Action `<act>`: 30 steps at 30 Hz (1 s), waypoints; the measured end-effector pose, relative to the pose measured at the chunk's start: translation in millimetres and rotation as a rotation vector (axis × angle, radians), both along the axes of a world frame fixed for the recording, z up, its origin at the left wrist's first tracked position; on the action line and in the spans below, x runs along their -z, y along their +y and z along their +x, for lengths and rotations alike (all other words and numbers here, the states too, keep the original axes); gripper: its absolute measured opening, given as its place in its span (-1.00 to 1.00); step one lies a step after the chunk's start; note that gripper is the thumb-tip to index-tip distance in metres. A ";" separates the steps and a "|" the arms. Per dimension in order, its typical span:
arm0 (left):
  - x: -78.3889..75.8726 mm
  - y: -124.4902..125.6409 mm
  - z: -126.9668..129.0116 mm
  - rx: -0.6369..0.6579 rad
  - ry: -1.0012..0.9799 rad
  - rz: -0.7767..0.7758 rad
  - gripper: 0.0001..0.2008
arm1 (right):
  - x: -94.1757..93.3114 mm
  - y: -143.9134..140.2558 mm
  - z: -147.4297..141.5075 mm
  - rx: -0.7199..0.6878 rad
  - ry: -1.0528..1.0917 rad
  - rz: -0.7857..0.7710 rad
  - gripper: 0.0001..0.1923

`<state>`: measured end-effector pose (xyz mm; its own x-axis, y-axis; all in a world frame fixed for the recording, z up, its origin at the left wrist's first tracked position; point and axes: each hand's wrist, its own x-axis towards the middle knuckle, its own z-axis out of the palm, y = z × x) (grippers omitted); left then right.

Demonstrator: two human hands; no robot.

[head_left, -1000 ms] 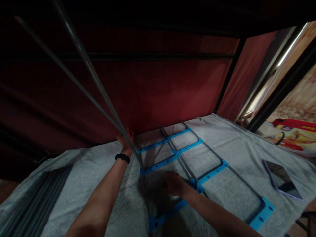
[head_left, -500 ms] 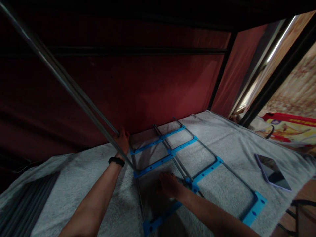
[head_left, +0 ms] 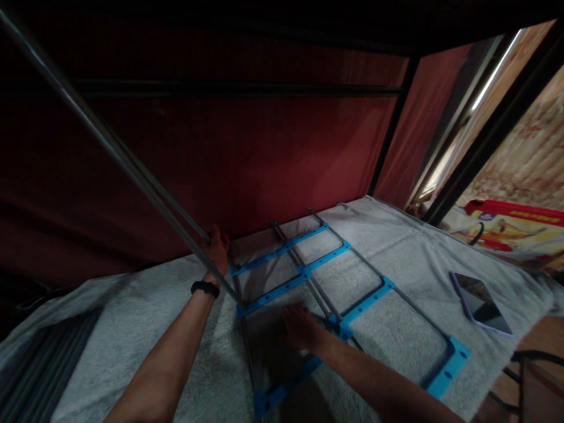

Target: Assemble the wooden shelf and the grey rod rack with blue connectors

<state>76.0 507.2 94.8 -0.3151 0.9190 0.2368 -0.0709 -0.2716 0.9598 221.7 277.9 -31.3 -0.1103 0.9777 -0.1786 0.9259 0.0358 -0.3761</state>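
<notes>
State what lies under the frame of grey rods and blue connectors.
The frame lies flat on a pale fuzzy blanket, which shows through its openings. The right hand rests there. Whatever is beneath the blanket is covered.

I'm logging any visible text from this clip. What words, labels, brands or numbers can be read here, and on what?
Nothing can be read.
Red and yellow package at the far right: yellow print along its red edge, too blurred to read.
Tablet on the grey blanket: dark screen, no text.
Blue connector bars and metal rods: no markings visible.
</notes>
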 end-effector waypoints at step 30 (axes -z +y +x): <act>-8.6 15.4 -4.5 0.245 0.242 0.048 -0.41 | -5.3 -1.7 -1.1 -0.018 -0.017 -0.040 -0.45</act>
<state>71.5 522.6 103.4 -0.0164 0.9464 0.3226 0.0884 -0.3200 0.9433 220.7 276.3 -26.0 -0.1248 0.9676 -0.2196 0.9317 0.0381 -0.3613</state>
